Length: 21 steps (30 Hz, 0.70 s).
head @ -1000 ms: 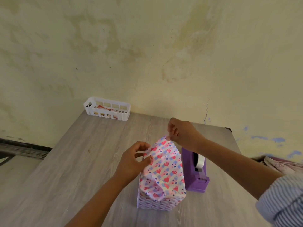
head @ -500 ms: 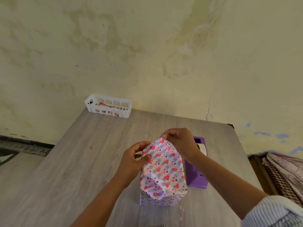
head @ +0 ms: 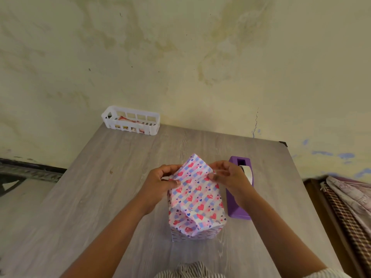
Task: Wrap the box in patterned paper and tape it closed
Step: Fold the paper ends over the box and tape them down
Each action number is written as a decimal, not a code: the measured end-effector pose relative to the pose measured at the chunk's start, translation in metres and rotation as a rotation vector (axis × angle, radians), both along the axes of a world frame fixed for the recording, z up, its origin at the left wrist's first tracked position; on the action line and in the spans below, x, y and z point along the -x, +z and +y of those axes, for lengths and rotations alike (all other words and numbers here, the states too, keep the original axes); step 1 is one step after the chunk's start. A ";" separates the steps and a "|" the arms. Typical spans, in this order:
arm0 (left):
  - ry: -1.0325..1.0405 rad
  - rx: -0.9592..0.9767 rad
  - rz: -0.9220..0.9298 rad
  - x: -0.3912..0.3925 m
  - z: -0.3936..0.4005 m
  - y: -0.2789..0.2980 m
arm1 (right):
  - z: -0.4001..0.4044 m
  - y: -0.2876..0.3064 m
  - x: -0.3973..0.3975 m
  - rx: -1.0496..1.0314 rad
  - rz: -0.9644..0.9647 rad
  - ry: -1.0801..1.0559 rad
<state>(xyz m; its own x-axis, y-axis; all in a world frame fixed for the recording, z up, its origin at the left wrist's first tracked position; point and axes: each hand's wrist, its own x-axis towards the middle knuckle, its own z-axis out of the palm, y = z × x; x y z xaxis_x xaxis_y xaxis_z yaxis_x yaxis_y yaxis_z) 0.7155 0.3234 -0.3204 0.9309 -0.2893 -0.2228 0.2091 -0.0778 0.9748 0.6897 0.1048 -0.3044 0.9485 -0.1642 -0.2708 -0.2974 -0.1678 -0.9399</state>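
Head cam: box (head: pixel 195 233) stands upright on worktop (head: pixel 90 197), mid-near, just left of purple tape dispenser (head: pixel 240 189). Patterned paper (head: pixel 195 197) (hearts on checks) covers top + visible sides; only a strip of box wall shows at the base.

Change vs 1 s ago: R hand (head: pixel 228 177) was up above the box, pinching the paper peak high. Now it has dropped to the right edge of the top flap, level w/ L hand (head: pixel 160 179). Peak is lower and flatter, pointing away from the person.

Grip state: L thumb + fingers pinching paper at left edge of flap; R thumb + fingers pinching paper at right edge. Both closed on paper, not spread.

Reading: end-fold stage. Sides tucked in, triangular flap formed, prob. next to be creased and folded down over box end. Near end looks folded already but loose, wrinkled; can't see any tape on it.

No tape strip pulled yet, roll sits in dispenser, touching nothing but close to R wrist. Est. wrap mostly on, sealing not done.

Risk: thin paper, may spring open if either pinch lets go before taping.

White basket (head: pixel 130 122) at far edge, not involved.
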 end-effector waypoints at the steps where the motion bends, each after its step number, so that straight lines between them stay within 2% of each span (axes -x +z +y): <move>1: -0.015 -0.028 -0.012 -0.001 0.000 0.000 | 0.000 -0.004 0.004 -0.044 0.026 -0.031; 5: -0.051 -0.120 -0.055 -0.002 -0.001 0.001 | 0.017 -0.009 0.018 -0.104 0.111 -0.062; 10: 0.014 -0.199 -0.217 0.001 -0.012 -0.002 | 0.039 -0.011 0.021 0.216 0.048 -0.069; 13: 0.008 -0.241 -0.307 0.000 -0.017 -0.003 | 0.036 -0.007 0.021 0.288 0.025 -0.038; 17: -0.105 -0.303 -0.246 -0.012 -0.019 0.007 | 0.035 -0.001 0.020 0.325 0.043 0.027; 21: -0.360 -0.299 -0.132 -0.019 -0.020 0.016 | 0.033 0.001 0.021 0.256 0.047 0.072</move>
<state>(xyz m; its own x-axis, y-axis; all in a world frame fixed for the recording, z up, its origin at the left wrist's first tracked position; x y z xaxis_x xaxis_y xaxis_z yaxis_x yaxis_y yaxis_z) 0.7343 0.3032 -0.3041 0.8096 -0.5392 -0.2322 -0.0060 -0.4031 0.9151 0.6687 0.1373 -0.3031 0.9477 -0.1655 -0.2731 -0.3183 -0.4206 -0.8496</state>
